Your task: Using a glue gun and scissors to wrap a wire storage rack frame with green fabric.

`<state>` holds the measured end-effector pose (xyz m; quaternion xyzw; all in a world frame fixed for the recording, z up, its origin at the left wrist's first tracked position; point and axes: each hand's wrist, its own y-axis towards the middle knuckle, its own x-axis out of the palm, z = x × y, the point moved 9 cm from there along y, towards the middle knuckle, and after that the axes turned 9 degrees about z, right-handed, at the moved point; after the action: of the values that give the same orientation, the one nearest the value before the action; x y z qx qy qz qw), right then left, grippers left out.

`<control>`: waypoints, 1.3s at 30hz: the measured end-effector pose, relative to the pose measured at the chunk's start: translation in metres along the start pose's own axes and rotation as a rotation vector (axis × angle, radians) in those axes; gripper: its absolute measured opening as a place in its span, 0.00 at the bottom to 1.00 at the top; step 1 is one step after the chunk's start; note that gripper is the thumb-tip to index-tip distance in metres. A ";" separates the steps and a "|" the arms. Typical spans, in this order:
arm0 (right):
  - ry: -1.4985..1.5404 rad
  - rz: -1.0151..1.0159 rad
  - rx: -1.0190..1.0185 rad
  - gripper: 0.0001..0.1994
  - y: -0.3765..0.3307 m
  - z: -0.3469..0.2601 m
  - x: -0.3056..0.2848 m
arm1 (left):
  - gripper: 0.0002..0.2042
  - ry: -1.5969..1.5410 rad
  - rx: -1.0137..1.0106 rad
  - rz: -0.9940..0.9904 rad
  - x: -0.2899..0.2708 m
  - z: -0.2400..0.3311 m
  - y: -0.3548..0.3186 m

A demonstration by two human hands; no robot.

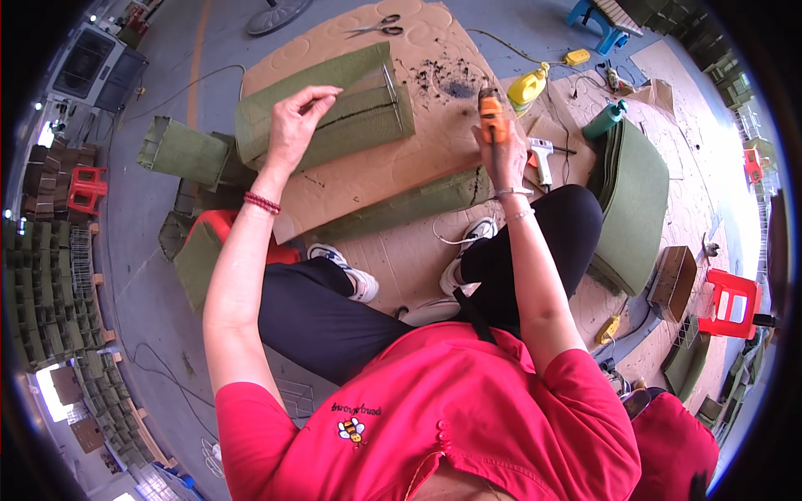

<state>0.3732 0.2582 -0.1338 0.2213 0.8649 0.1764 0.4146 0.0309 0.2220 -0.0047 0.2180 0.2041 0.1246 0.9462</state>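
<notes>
My left hand (294, 125) hovers over a green fabric panel (334, 138), thumb and forefinger pinched together. Whatever they pinch is too small to make out. Along the panel runs a dark line, and thin metal wire (389, 96) stands at its right end. My right hand (503, 159) is closed around an orange-and-black handheld tool (493, 117), held upright past the right end of the panel. Its exact kind is unclear. A white glue gun (543, 160) lies just right of that hand. Black crumbs (455, 87) are scattered on the cardboard-topped work surface (434, 150) between the hands.
Scissors (376, 30) lie at the far edge. A yellow bottle (526, 88) and a teal bottle (605, 120) stand on the right, near stacked green sheets (635, 200) and cables. Another green roll (401, 204) lies at the near edge; a green box (185, 150) sits left.
</notes>
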 end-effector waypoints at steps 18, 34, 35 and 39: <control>0.609 -0.481 -0.104 0.14 0.048 -0.142 0.028 | 0.04 0.094 0.194 0.059 0.007 0.024 -0.010; 0.862 -0.757 0.257 0.05 0.039 -0.127 0.099 | 0.05 0.280 0.381 0.006 0.022 0.041 -0.020; 0.884 -0.778 0.271 0.05 0.036 -0.130 0.098 | 0.05 0.337 0.417 -0.033 0.026 0.042 -0.021; 0.918 -0.819 0.293 0.06 0.036 -0.134 0.099 | 0.07 0.469 0.518 -0.139 0.037 0.047 -0.023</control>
<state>0.2200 0.3244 -0.1000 -0.1716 0.9844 -0.0400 0.0004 0.0873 0.1971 0.0110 0.4019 0.4548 0.0507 0.7932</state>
